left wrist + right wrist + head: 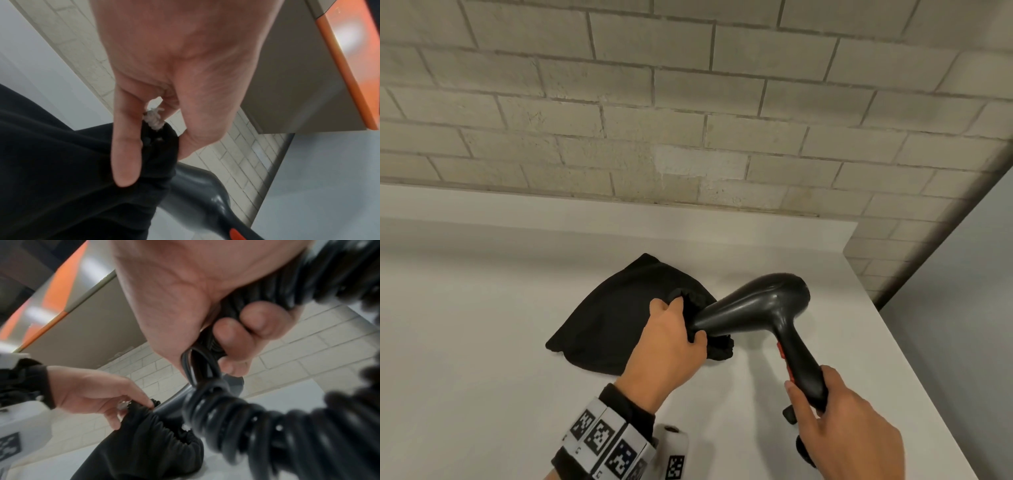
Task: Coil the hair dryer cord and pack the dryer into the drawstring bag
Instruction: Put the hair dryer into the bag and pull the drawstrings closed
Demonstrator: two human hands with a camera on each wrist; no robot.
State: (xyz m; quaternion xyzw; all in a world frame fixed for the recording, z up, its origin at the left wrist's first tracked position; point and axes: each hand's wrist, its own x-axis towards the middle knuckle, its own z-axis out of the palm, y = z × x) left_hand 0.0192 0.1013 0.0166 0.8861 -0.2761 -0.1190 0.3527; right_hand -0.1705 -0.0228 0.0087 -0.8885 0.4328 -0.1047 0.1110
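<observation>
A black drawstring bag (616, 315) lies on the white table (482, 359). My left hand (671, 339) pinches the gathered rim of the bag (158, 146) beside a frayed white drawstring end (153, 116), holding its mouth up. My right hand (839, 421) grips the handle of the dark grey hair dryer (760, 308), whose nozzle points into the bag's mouth. In the right wrist view the black spiral cord (257, 426) is bunched under my right hand (232, 337), and the bag's mouth (164, 426) stands open below the dryer.
A pale brick wall (688, 120) runs behind the table. The table's right edge (914, 359) drops off close to my right hand. A grey cabinet with an orange edge (339, 81) hangs above in the wrist views.
</observation>
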